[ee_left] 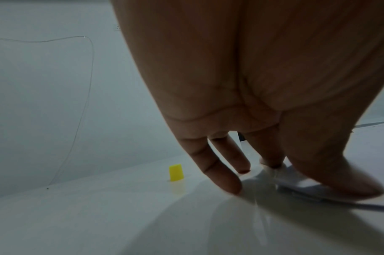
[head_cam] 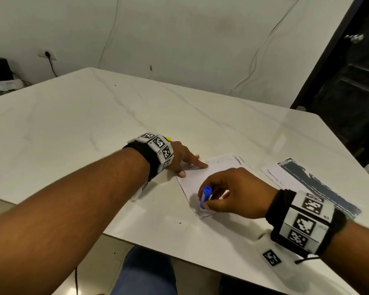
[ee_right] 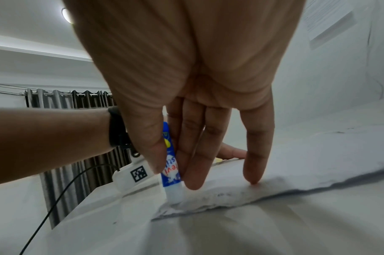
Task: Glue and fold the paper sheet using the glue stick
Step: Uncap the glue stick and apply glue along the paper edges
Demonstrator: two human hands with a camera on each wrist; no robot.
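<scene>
Plain indoor room, likely a home or small office.
White marble-look table [head_cam: 77, 116] against bare white walls, wall socket [head_cam: 48, 54] with black plug at upper left, loose cables [head_cam: 262, 45] hanging down the wall, dark door [head_cam: 354, 81] with round knob at right, grey curtains [ee_right: 64, 100] in right wrist view.

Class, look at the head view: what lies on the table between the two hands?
Only the paper sheet: the left hand presses its far corner, the right hand rubs the glue stick on its near edge.
</scene>
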